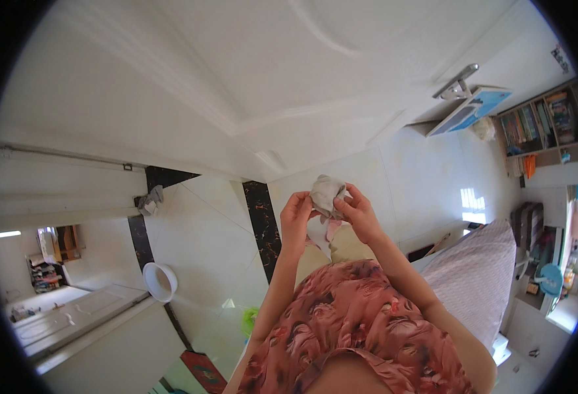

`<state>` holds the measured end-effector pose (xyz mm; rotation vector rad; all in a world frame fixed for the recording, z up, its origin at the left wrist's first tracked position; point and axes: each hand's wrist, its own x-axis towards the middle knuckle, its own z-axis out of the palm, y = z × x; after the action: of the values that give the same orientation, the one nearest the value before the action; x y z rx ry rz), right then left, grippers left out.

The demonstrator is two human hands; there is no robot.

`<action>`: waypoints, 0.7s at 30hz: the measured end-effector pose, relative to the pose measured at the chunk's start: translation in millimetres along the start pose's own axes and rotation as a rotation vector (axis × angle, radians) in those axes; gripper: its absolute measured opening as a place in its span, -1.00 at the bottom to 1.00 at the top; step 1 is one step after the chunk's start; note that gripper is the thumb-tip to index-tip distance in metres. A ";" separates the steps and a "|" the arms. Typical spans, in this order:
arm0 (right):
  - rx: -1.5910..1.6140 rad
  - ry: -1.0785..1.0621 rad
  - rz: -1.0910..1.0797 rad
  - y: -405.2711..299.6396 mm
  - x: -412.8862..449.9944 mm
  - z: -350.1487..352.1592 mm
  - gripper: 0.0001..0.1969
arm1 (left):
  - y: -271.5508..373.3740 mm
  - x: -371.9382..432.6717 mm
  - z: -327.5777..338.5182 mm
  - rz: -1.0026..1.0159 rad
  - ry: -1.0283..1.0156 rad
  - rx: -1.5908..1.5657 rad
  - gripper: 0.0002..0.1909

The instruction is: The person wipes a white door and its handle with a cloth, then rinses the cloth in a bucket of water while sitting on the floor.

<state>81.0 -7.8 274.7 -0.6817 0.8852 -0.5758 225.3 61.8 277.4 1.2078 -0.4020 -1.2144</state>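
Observation:
Between my two hands is a crumpled light-grey cloth [326,193], held up in front of my body. My left hand [297,215] pinches its left side with thumb and fingers. On the right side, my right hand [360,212] grips the cloth, the thumb lying across its front. The cloth is bunched, so its full shape is hidden. Just beyond it stands a white panelled door [210,88] with a metal lever handle [457,82].
A white plastic bucket [160,282] stands on the tiled floor [205,236] at left, near a grey cloth bundle [151,201]. A bed with a pale cover [471,276] is close on my right. A blue picture panel [471,112] leans behind the door; a bookshelf [540,123] stands farther right.

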 end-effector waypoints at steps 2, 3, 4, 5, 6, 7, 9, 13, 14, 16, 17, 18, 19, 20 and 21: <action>-0.019 0.008 -0.048 4.1 1.5 -5.5 -0.61 | -0.4 10.0 -2.9 0.102 0.016 0.176 -0.84; -0.091 0.035 -0.072 3.6 4.8 -9.8 -0.66 | 1.4 15.8 -1.4 0.098 0.009 0.192 -0.84; -0.164 0.060 -0.094 2.5 9.0 -13.7 -0.70 | 4.1 21.9 -0.3 0.218 0.025 0.343 -0.84; -0.148 0.060 -0.096 0.5 14.9 -17.4 -0.70 | 7.4 26.6 -0.1 0.340 0.040 0.494 -0.84; -0.184 0.110 -0.172 -0.7 23.8 -22.7 -0.73 | 18.2 28.9 2.2 0.297 0.066 0.619 -0.85; -0.219 0.160 -0.252 -2.3 33.1 -23.7 -0.77 | 29.6 33.8 0.8 0.296 0.048 0.646 -0.85; -0.190 0.231 -0.336 -13.0 53.2 -16.7 -0.76 | 54.0 43.1 -7.2 0.724 0.145 1.047 -0.81; -0.380 0.378 -0.617 -73.8 72.4 16.4 -0.73 | 99.8 54.7 -17.8 0.946 0.235 1.309 -0.78; -0.444 0.463 -0.736 -93.2 72.8 24.9 -0.73 | 108.0 60.8 -18.2 1.040 0.268 1.345 -0.78; -0.474 0.575 -1.031 -141.5 64.2 55.5 -0.74 | 122.9 71.5 -23.0 1.155 0.279 1.398 -0.74; -0.441 0.599 -1.204 -155.6 64.7 69.8 -0.75 | 130.6 75.2 -25.0 1.164 0.257 1.405 -0.74; -0.440 0.626 -1.204 -160.7 68.1 81.5 -0.75 | 135.4 79.9 -23.7 1.214 0.264 1.454 -0.69; -0.452 0.656 -1.321 -167.9 71.0 93.8 -0.75 | 140.5 83.2 -22.4 1.271 0.284 1.497 -0.64; -0.464 0.685 -1.439 -172.7 73.6 101.1 -0.75 | 142.9 85.4 -26.2 1.284 0.271 1.488 -0.64; -0.517 0.707 -1.415 -162.6 89.4 100.9 -0.75 | 145.8 88.1 -30.6 1.264 0.221 1.521 -0.59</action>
<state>183.8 -146.8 396.1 -1.6358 1.1189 -1.9719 353.9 -17.8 361.7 1.7250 -1.7434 0.5607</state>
